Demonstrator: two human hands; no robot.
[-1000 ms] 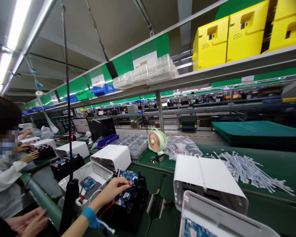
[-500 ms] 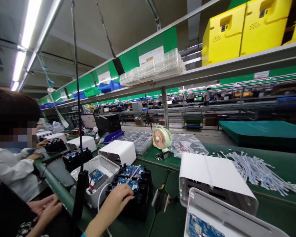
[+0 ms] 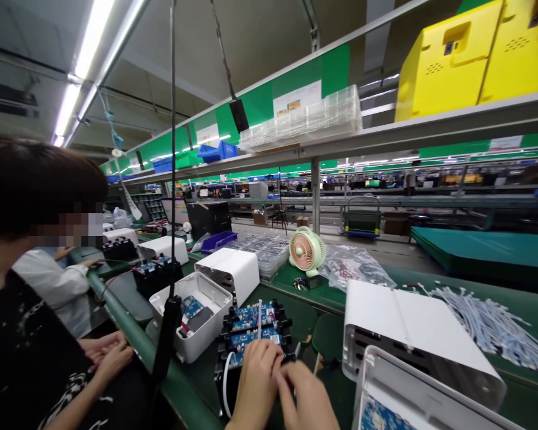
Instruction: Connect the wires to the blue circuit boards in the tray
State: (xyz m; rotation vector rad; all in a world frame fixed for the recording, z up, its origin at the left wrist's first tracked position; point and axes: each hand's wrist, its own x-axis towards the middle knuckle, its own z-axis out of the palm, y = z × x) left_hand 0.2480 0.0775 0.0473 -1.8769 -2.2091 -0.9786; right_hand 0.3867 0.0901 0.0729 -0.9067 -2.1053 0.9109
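My left hand (image 3: 257, 379) is closed above the near end of a black module with blue circuit boards (image 3: 246, 316). A thin white cable (image 3: 259, 319) runs up from its fingers across the boards. Another white cable length (image 3: 226, 379) loops down along the module's left side. My right hand (image 3: 302, 391) is closed too, its thumb and fingertips pressed together against my left fingertips. Whatever lies between the fingertips is hidden.
Left of the module sits an open white housing (image 3: 192, 343) with a circuit board inside. White covers (image 3: 412, 322), a green fan (image 3: 305, 251) and a bundle of white cables (image 3: 488, 328) stand on the bench. A co-worker (image 3: 40, 334) sits at the left.
My right hand has come into view and met my left hand. The left hand has moved nearer the module's front end. The camera view has shifted left.
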